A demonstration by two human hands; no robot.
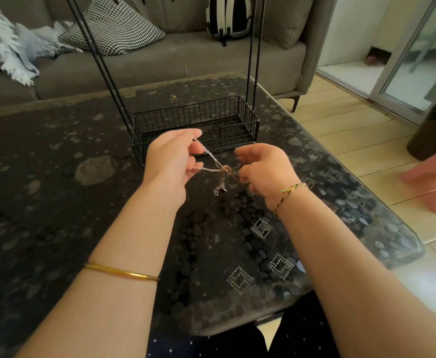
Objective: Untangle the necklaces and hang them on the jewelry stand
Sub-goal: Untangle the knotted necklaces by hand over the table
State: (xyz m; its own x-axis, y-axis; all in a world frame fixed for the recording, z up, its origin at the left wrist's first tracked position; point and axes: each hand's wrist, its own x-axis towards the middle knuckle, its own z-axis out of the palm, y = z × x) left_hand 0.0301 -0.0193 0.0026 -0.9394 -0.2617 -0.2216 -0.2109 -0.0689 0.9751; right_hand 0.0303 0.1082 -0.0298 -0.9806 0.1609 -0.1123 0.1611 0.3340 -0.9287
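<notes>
necklaces (220,171): thin silver and gold-coloured chains, knotted, held in the air above the dark table (56,177), just in front of the jewelry stand (185,117). left hand (170,161) pinches two silver strands; right hand (263,169) is curled round the strands opposite. stretched strands run left to right between the hands, a short end dangling below the knot. judged light, limp, slippery, easily kinked; best taken close to the knot, teased gently.
</notes>
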